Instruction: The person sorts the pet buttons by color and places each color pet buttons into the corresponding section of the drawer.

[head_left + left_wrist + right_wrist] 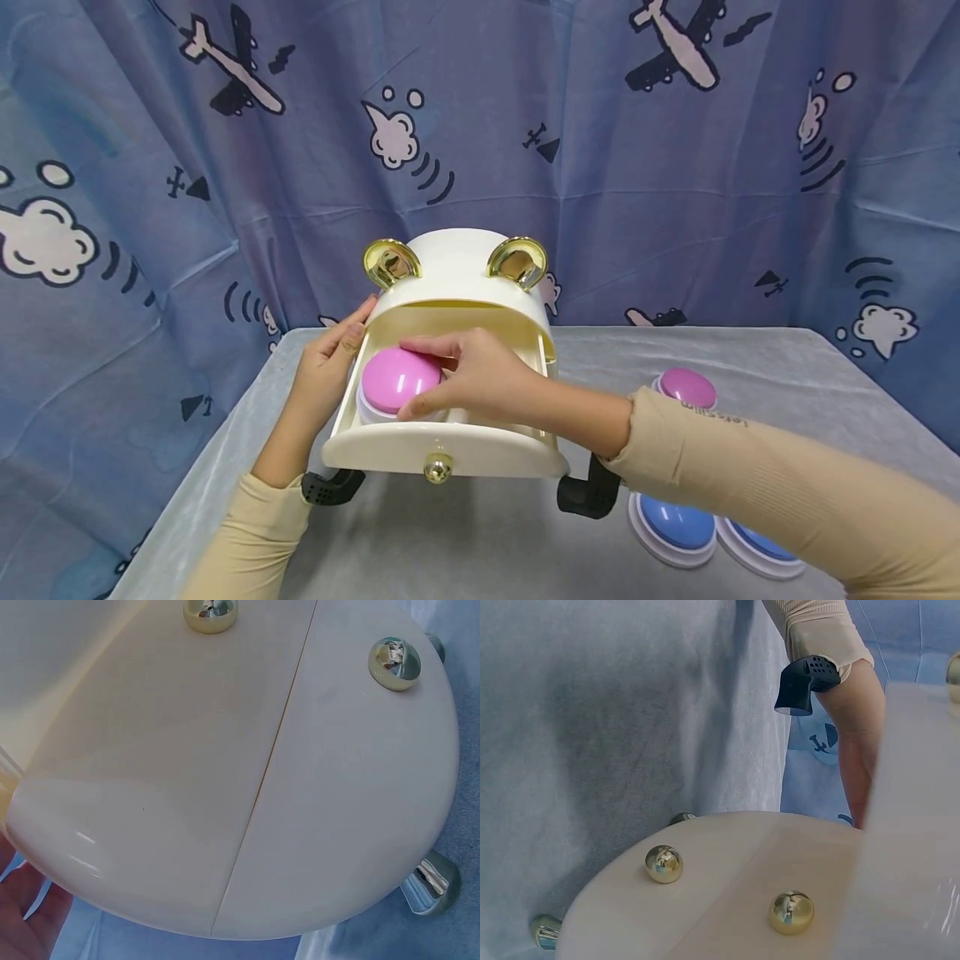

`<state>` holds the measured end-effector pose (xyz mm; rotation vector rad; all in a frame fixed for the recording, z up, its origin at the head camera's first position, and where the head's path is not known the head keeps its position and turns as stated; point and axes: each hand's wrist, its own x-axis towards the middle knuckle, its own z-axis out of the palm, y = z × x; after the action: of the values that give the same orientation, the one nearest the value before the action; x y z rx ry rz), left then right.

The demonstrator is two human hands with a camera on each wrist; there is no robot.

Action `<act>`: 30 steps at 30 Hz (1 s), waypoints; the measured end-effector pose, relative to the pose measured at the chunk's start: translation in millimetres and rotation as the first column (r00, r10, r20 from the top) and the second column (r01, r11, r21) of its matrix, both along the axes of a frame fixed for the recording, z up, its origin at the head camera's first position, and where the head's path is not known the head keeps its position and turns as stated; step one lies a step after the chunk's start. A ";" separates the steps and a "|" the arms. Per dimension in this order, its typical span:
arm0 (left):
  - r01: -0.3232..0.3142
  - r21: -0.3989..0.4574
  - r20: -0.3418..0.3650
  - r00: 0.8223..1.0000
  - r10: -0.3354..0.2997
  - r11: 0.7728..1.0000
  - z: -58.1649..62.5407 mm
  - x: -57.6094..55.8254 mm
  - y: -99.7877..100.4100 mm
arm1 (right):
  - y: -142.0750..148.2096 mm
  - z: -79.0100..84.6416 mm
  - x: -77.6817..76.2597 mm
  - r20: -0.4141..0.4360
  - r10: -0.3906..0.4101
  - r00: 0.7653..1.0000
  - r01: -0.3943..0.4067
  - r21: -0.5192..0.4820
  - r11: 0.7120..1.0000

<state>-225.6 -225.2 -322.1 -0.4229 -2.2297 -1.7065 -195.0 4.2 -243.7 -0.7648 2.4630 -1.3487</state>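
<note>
A white cabinet [459,260] with two gold ears stands with its top drawer [495,450] pulled out. Inside the drawer, at its left side, is a buzzer button [397,379] with a pink dome and a white base. My right hand [483,377] reaches in from the right and grips this button between thumb and fingers. My left hand [330,354] rests along the cabinet's left side with fingers extended. In the left wrist view, its fingers [51,915] show at the edge, beside the white cabinet front [345,802].
Two blue buzzer buttons, the nearer-left one [678,523] in fuller view, lie at the right, partly under my right sleeve. Another pink button [687,387] lies behind the sleeve. A grey cloth [450,542] covers the table; a patterned blue curtain [480,167] hangs behind.
</note>
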 end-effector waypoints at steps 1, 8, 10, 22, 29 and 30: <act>0.002 0.002 -0.001 1.000 -0.002 1.000 -0.1 0.1 0.1 | -0.2 -0.1 0.3 -0.004 0.000 1.000 0.000 0.004 1.000; 0.003 0.001 -0.008 1.000 -0.003 1.000 -0.3 0.2 0.3 | -1.4 -2.7 0.3 -0.024 0.007 1.000 -0.007 0.014 1.000; 0.005 0.003 -0.010 1.000 -0.005 1.000 0.1 0.1 0.6 | -1.6 -3.4 0.2 -0.030 0.010 0.999 -0.009 0.023 1.000; -0.004 -0.006 -0.001 1.000 0.004 1.000 1.9 -0.1 1.4 | -0.4 -4.7 1.5 -0.063 0.054 0.997 -0.051 0.048 0.998; -0.013 -0.015 0.016 1.000 0.013 1.000 1.0 0.8 0.5 | 6.9 2.3 2.8 -0.017 0.019 1.000 -0.020 -0.065 0.998; -0.014 -0.016 0.016 1.000 0.014 1.000 0.9 0.8 0.0 | 9.2 4.0 2.7 -0.022 0.012 1.000 -0.014 -0.090 0.996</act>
<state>-224.8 -225.2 -321.2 -0.3975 -2.2538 -1.6925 -192.2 13.4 -239.7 -0.8186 2.4230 -1.4627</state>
